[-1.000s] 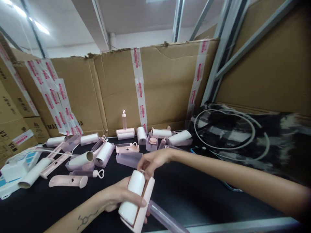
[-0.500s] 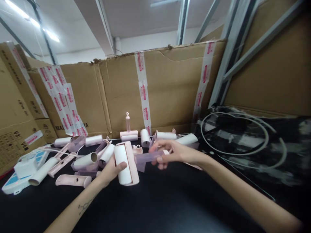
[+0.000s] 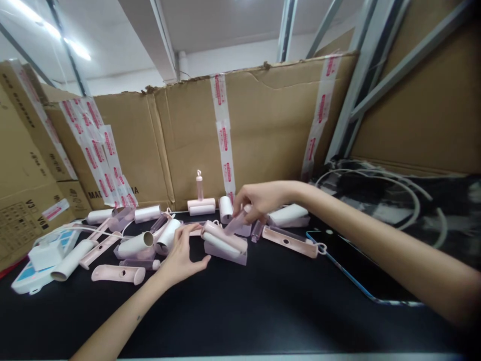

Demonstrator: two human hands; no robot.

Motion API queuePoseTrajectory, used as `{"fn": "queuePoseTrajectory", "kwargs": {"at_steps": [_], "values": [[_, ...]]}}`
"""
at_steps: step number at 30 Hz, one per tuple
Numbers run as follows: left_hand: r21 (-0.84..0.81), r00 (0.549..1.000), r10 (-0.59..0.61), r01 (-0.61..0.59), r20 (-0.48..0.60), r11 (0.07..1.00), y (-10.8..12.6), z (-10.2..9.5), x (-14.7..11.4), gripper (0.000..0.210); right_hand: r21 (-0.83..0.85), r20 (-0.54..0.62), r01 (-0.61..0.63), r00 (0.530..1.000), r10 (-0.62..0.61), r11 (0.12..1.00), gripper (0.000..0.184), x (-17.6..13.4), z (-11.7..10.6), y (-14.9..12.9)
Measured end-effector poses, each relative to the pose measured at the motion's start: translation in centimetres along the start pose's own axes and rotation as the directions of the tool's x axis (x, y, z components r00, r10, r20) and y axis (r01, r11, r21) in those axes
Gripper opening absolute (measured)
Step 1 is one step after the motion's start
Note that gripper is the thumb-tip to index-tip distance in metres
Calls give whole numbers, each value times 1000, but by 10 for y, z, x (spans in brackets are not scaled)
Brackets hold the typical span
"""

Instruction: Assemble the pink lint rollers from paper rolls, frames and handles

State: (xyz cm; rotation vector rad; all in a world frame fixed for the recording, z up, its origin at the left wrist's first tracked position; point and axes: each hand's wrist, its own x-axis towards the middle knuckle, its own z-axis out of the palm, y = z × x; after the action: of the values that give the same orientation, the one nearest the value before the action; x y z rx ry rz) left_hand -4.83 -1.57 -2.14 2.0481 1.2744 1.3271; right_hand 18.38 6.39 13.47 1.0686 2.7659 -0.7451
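My right hand (image 3: 265, 198) grips the translucent purple handle of a lint roller (image 3: 224, 239). Its pink holder and white roll lie sideways at a translucent purple cover (image 3: 240, 258) on the black table; whether the roll is fully inside, I cannot tell. Just to the left, my left hand (image 3: 182, 255) is open, thumb and fingers apart, holding nothing. Behind it lies a loose white roll (image 3: 169, 234). A pink holder piece with a ring (image 3: 291, 242) rests to the right of the lint roller.
An upright lint roller (image 3: 201, 206) stands near the cardboard wall (image 3: 191, 145). Several white rolls, pink pieces (image 3: 118, 274) and purple covers are scattered left. A power strip (image 3: 26, 281) with a white plug lies far left. A dark-screened tablet (image 3: 361, 265) and coiled cable (image 3: 413, 188) are right.
The lint roller has moved down and right to the cover on the table, its handle now pointing up. My left hand has let go of it; my right hand still holds the handle.
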Motion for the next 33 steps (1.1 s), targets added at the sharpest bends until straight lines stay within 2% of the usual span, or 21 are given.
{"fn": "queuePoseTrajectory", "kwargs": {"at_steps": [4, 7, 10, 16, 21, 26, 28, 31, 33], "values": [[-112, 996, 23, -13, 88, 994, -6, 17, -5, 90, 12, 156, -60, 986, 57, 998, 40, 3, -15, -14], [-185, 982, -23, 58, 186, 981, -13, 26, -7, 106, 33, 222, -39, 975, 30, 999, 44, 3, -16, -21], [-180, 957, -89, 142, 276, 973, -19, 29, -7, 99, 4, 221, -27, 975, 25, 1000, 42, 0, -14, -27], [-185, 939, -147, 212, 312, 960, -19, 29, -7, 71, -186, 215, -46, 973, 86, 982, 32, -2, -14, -60], [-231, 921, -152, 246, 360, 941, -14, 28, -8, 67, -319, 231, -41, 966, 119, 947, 23, 4, -16, -89], [-223, 908, -125, 229, 400, 948, -18, 24, -7, 64, -225, 127, -34, 990, 64, 974, 19, 14, -4, -87], [-208, 909, -140, 237, 394, 949, -22, 24, -8, 64, -268, 175, -11, 983, 60, 963, 20, 19, 7, -85], [-255, 912, -146, 256, 384, 933, -26, 28, -10, 71, -366, 245, -43, 959, 141, 929, 31, 25, 22, -82], [-315, 914, -138, 269, 382, 910, -26, 30, -11, 81, -348, 266, -65, 950, 165, 935, 38, 27, 20, -78]]}}
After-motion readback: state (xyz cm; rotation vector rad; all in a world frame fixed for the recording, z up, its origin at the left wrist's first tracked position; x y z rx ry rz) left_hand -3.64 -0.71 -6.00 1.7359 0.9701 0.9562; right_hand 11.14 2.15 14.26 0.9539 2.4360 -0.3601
